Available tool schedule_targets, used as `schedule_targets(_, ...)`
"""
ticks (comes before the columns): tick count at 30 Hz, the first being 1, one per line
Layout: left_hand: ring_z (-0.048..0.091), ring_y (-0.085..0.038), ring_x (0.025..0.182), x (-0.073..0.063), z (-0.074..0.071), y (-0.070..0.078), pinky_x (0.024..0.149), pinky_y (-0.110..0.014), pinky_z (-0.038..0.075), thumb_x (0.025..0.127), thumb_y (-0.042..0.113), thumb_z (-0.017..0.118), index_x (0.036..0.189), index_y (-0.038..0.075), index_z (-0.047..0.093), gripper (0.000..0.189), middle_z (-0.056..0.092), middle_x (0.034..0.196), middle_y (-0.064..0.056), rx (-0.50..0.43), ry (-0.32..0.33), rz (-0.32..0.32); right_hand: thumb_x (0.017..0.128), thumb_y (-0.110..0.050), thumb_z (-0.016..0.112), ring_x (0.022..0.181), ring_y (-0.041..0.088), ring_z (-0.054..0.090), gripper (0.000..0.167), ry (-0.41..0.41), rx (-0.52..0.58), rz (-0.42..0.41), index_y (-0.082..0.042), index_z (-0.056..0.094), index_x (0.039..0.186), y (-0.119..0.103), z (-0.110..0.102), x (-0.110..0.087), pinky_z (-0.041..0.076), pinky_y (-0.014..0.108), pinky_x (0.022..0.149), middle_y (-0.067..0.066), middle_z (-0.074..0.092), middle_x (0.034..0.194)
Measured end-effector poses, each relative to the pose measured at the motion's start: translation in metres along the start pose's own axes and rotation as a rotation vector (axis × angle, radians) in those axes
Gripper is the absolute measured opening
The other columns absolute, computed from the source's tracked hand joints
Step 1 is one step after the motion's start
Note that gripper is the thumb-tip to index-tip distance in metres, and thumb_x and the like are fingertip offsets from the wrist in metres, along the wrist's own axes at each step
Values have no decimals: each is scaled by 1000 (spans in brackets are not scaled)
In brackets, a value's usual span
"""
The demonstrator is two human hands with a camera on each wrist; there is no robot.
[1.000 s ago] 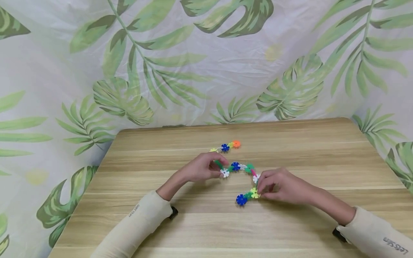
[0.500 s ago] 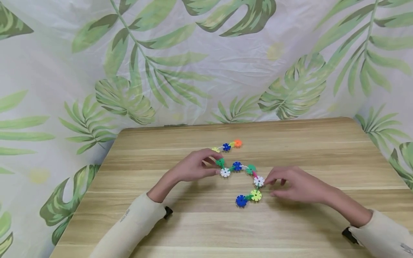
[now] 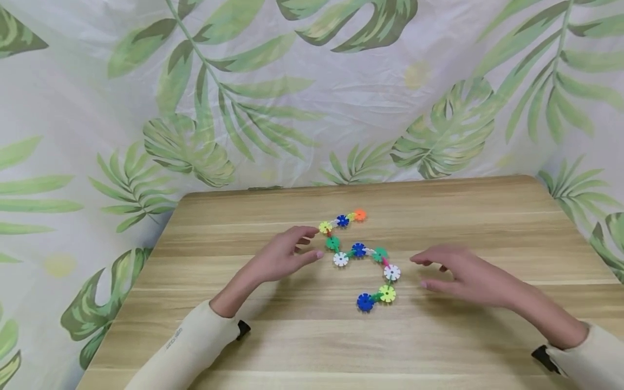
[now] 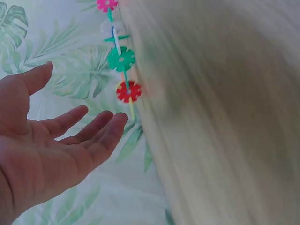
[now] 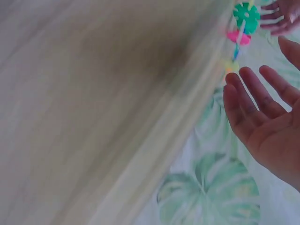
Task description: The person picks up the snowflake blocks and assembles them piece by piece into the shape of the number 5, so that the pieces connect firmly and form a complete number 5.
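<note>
A chain of notched plastic snowflake discs (image 3: pixel 358 249) lies on the table in an S-like curve. Its far end is an orange disc (image 3: pixel 359 215); its near end is a dark blue disc (image 3: pixel 365 302). Just left of the chain, near a green disc (image 3: pixel 333 243), is my left hand (image 3: pixel 283 254), fingers relaxed and holding nothing. To the right of a white disc (image 3: pixel 392 272), my right hand (image 3: pixel 468 273) hovers apart from the chain with loose fingers. Both wrist views show open palms, with red (image 4: pixel 129 92) and green (image 5: pixel 247 18) discs beyond the fingers.
The chain rests on a wood-grain table (image 3: pixel 292 346) with rounded far corners. Behind it hangs a pale cloth (image 3: pixel 351 108) printed with green leaves. A dark wrist device (image 3: pixel 545 358) shows at the right sleeve.
Both hands have let go of the chain and drawn apart, the left one leftward and the right one rightward. The discs near the left hand are now uncovered.
</note>
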State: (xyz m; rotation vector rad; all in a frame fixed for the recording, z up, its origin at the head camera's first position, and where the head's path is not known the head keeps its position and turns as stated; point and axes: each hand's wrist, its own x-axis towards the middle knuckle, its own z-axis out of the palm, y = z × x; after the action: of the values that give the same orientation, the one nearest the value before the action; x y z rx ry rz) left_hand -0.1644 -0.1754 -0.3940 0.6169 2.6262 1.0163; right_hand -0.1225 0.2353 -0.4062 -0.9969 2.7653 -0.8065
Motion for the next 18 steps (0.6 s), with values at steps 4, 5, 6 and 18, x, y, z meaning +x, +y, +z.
schedule_targets(4,58,-37,145,14,9,1,116,-51,53,106,34,69,158,1,47,65,54,159,-19,-117,-59,-35,104,-36,73,123,26,71,52,-107,156,35,-5,64,144,0,13,17,64,36,96,8,72,137)
schedule_targets(5,58,-36,145,17,11,0,116,-51,53,106,34,70,158,1,47,65,55,159,-18,-143,-69,-45,104,-34,73,124,27,71,52,-122,194,45,-3,63,145,0,16,22,64,36,97,10,72,137)
schedule_targets(6,58,-35,145,20,12,0,116,-50,53,106,34,70,158,2,48,65,56,159,-16,-172,-79,-57,104,-31,73,124,28,71,51,-134,230,54,-2,62,145,-1,18,26,64,35,97,11,72,136)
schedule_targets(18,57,-34,146,41,22,0,116,-53,53,106,32,70,157,7,51,59,56,160,-11,-238,-116,-98,106,-17,69,117,23,73,37,-257,446,26,0,67,139,-15,30,38,63,27,96,11,75,129)
